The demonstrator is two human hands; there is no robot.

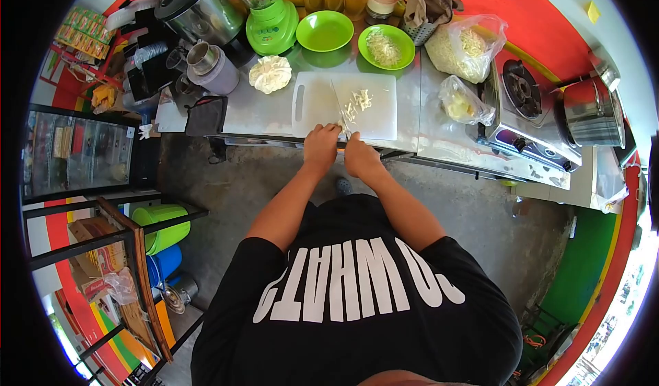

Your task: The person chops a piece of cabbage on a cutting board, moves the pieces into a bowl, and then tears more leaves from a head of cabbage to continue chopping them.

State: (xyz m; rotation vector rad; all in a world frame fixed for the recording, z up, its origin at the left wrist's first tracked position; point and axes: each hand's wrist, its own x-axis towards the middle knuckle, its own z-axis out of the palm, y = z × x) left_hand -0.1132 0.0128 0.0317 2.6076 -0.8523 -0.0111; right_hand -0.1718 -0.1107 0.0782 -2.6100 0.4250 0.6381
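Observation:
On a white cutting board (312, 115) lie small pale chopped vegetable pieces (361, 99). My right hand (362, 156) is closed around the handle of a knife (340, 103), whose blade points away from me across the board. At the board's near edge, my left hand (321, 145) has its fingers curled beside the blade, over a small pale piece that is mostly hidden. Behind the board stand a green bowl (325, 31) and a green plate (366, 58) with pale shreds (384, 47) on it. A pale, leafy vegetable head (270, 74) sits to the left.
A green blender (272, 29) and a grey-lilac jar (214, 73) stand at the back left. On the right are a bag of pale shreds (458, 48), a smaller plastic bag (467, 101), a gas stove (522, 87) and a steel pot (593, 113).

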